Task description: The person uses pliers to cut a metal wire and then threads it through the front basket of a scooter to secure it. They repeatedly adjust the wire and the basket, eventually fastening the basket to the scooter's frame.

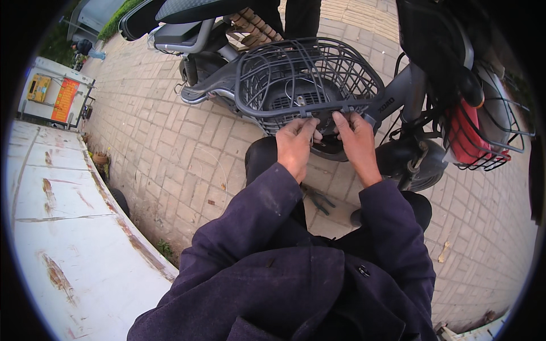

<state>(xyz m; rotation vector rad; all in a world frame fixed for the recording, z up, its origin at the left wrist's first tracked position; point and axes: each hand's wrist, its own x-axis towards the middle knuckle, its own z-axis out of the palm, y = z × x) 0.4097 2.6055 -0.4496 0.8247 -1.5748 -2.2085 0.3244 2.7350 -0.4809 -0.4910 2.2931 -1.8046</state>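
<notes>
A black wire basket (307,65) rests on the footboard of a dark electric scooter (395,99), holding a small silver object (300,101) and thin wire. My left hand (294,142) is pinched at the basket's near underside, on something too small to make out. My right hand (357,142) is closed just beside it, thumb raised against the near rim; what its fingertips grip is hidden. A pair of dark pliers (321,202) lies on the paving below, between my knees. A loose thin wire also lies on the paving to my left.
Someone's dark-trousered legs (301,17) stand behind the scooter. A front basket (478,139) with a red item is at right. A white, scuffed panel (68,238) borders the left, with a signboard (40,111) beyond. A distant person (85,46) bends over at upper left.
</notes>
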